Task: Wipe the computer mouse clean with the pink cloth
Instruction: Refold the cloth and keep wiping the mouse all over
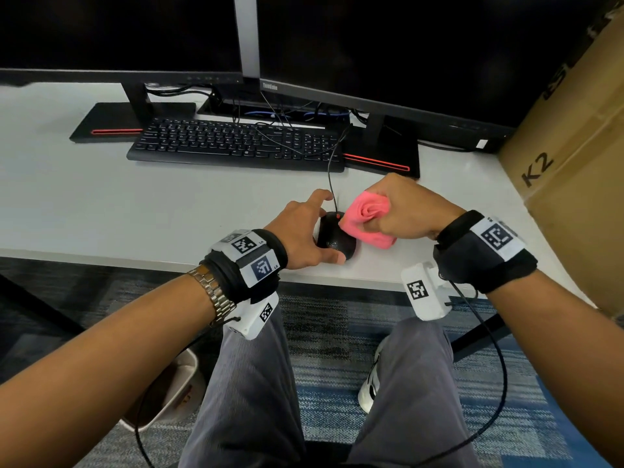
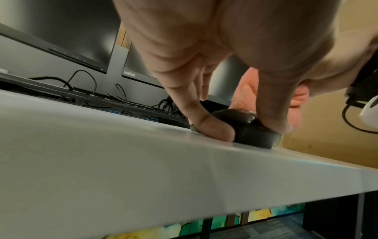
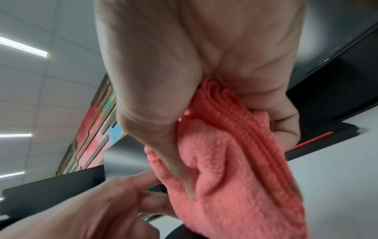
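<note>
A black wired computer mouse (image 1: 332, 239) sits on the white desk (image 1: 101, 204) near its front edge. My left hand (image 1: 304, 231) grips the mouse at its sides, thumb at its near end and fingers along its left flank, plain in the left wrist view (image 2: 251, 134). My right hand (image 1: 401, 211) holds a bunched pink cloth (image 1: 366, 217) in its fist. The cloth touches the mouse's right upper side. In the right wrist view the pink cloth (image 3: 229, 169) fills the fist and hides most of the mouse.
A black keyboard (image 1: 236, 143) lies behind the mouse, with the mouse cable (image 1: 332, 177) running back toward it. Two monitors (image 1: 371, 45) stand on bases at the rear. A large cardboard box (image 1: 574, 157) stands at the right. The desk edge is just below my wrists.
</note>
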The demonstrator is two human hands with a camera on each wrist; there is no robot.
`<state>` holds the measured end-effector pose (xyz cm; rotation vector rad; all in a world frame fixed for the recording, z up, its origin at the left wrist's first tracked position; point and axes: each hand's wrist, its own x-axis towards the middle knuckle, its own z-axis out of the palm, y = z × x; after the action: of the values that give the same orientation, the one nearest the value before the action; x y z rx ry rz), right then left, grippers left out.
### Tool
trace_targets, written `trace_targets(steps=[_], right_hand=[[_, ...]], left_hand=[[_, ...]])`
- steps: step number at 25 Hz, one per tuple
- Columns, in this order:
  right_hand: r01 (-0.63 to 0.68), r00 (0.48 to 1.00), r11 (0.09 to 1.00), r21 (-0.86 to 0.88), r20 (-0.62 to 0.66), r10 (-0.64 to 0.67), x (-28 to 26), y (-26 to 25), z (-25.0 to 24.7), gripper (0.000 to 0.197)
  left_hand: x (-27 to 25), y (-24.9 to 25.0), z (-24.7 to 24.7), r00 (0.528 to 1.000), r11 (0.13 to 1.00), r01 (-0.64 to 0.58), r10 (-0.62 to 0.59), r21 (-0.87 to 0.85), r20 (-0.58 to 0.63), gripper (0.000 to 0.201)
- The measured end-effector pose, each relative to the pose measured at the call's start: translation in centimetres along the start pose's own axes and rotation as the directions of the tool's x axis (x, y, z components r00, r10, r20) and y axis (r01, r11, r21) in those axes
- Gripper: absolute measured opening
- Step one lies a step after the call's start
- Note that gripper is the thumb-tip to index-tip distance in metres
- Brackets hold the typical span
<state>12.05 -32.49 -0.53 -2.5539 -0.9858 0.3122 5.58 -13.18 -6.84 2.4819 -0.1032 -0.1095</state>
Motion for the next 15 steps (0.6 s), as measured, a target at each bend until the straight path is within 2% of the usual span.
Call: trace_targets(steps=[5,10,13,15], right_hand=[[0.061,0.998,0.997,-0.041,-0.024,-0.062,-1.3,-0.7,0.8,0.011],[0.061,0.994,0.998,-0.020,-0.089,-0.062,-0.5,0.1,0.8,0.003],[0.056,0.994,0.998,-0.042,-0.094,-0.059,-0.2,0.5,1.1,0.007],[0.071,0.993,0.997,-0.040,-0.088,-0.075,-0.3,0.5,1.1,0.010]], left_hand=[[0.1,0.1,0.1,1.000,1.000,-0.005,0.005,0.021,0.005,0.096],[0.2,0.4,0.3,0.998,0.989,-0.054,0.056,0.138,-0.015,0.073],[0.7,0.8,-0.3,0.997,0.976,-0.075,0.077,0.204,-0.004,0.074],[0.8,1.0,-1.4,0.995,0.966,-0.101,0.091,0.239,0.052,0.075]])
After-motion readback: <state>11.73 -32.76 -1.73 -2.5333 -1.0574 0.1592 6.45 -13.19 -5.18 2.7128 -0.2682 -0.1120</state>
